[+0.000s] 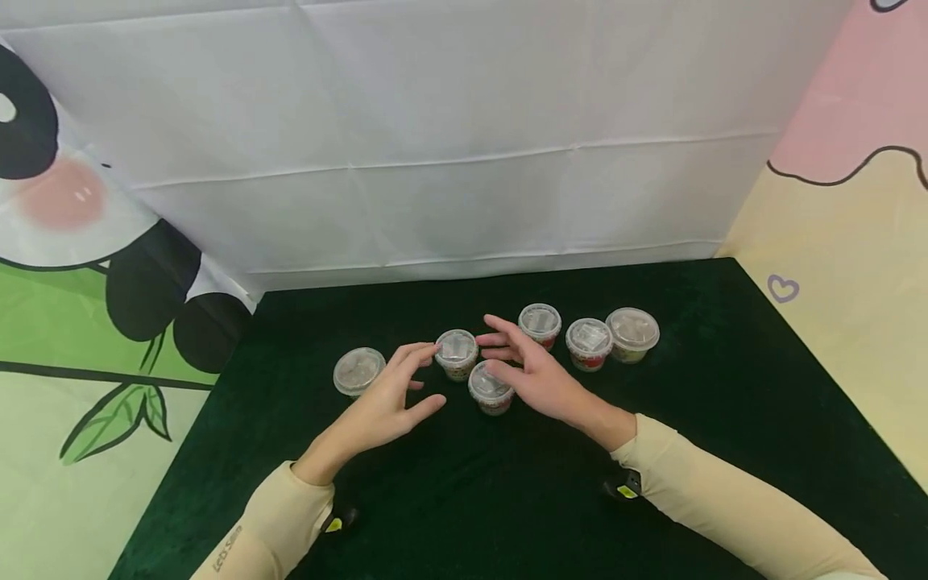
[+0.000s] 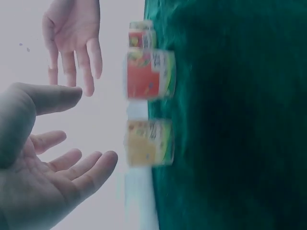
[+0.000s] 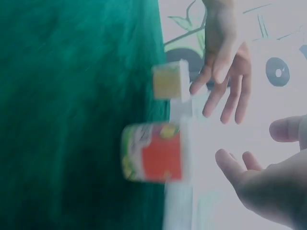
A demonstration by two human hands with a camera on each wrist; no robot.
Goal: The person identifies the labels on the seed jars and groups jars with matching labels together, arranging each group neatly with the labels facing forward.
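Observation:
Several small lidded plastic cups stand upright on dark green cloth. My left hand [image 1: 387, 399], fingers spread and palm inward, hovers between the leftmost cup [image 1: 358, 370] and a middle cup [image 1: 457, 351]. Its fingertips overlap the middle cup's lid edge in the head view; contact cannot be told. Over the front cup [image 1: 493, 395] reaches my right hand [image 1: 536, 374], its fingers loosely extended and nothing in them. The left wrist view shows a red-labelled cup [image 2: 143, 76] and a tan-labelled cup [image 2: 144, 143], slightly blurred. A red-labelled cup [image 3: 162, 153] appears in the right wrist view.
Toward the back right stand three more cups: one behind my right hand [image 1: 540, 321], a red-bodied cup [image 1: 589, 338] and a wider-lidded cup [image 1: 633, 329]. A white cloth wall [image 1: 464, 161] rises behind the green tablecloth [image 1: 493, 499]. Printed cartoon panels flank both sides.

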